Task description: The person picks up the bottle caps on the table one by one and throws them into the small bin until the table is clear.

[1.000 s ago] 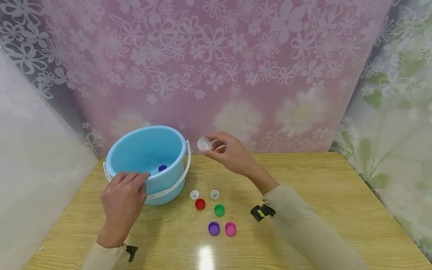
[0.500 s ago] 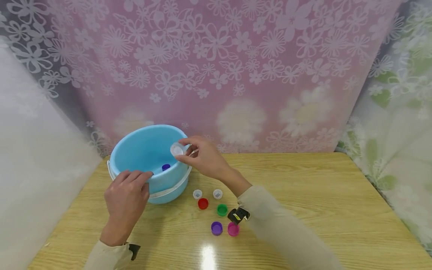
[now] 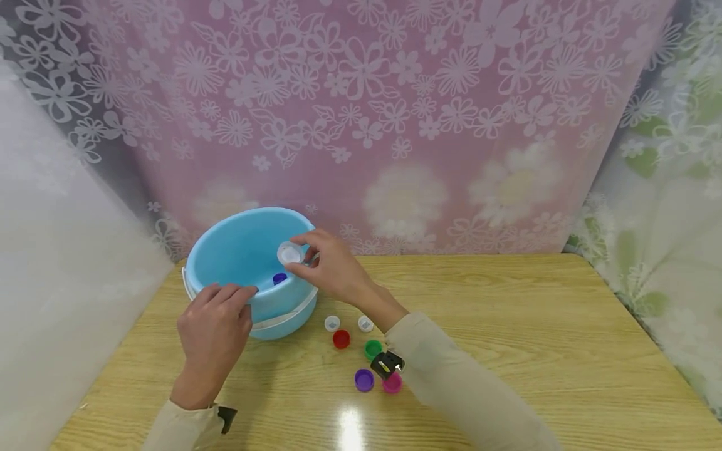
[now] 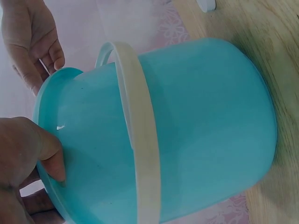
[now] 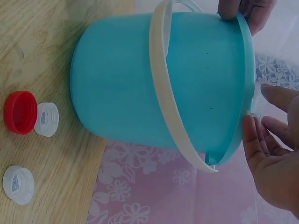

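Note:
My left hand grips the near rim of a light blue bucket, thumb outside and fingers over the edge. A translucent white cap is pinched between the thumb and fingers of my right hand, tilted over the bucket's right rim. In the right wrist view that cap shows only partly, behind the rim. Inside the bucket lies a dark purple cap. The bucket stands upright, its white handle hanging down on the near side.
On the wooden table, right of the bucket, lie two white caps, a red cap, a green cap, a purple cap and a pink cap. A floral curtain hangs behind.
My right hand has moved left with the translucent cap, from beside the bucket to over its rim. The left hand keeps its grip on the rim.

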Demonstrator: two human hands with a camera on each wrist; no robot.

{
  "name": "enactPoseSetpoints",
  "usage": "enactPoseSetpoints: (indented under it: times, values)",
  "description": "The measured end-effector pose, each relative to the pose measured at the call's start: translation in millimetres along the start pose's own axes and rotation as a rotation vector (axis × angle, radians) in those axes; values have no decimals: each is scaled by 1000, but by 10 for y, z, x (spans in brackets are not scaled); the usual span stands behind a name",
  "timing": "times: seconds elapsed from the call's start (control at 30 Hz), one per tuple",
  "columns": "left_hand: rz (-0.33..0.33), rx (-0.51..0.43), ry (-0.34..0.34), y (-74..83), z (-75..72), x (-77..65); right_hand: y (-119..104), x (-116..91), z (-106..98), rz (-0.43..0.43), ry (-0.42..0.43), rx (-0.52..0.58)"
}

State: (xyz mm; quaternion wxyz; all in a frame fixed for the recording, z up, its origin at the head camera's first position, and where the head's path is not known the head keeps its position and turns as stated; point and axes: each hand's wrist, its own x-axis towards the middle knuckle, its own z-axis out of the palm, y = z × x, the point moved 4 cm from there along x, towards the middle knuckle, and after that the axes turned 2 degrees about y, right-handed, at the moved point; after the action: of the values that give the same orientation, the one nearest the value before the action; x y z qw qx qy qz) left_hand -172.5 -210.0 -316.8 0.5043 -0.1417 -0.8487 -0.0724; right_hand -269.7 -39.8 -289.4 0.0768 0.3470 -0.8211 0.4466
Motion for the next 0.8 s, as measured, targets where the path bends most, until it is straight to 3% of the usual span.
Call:
enactPoseSetpoints:
  times: [0.37,0.6,0.8]
  values:
    - [-12,16,-46,0,3,-24,49,-13,27,36,-1,-36]
    - [3,-10,15,16,-8,-22,66,-26,37,38,-3,-43]
    - [0,-3,15,5,-5,-17,61,-25,28,55,-4,-51]
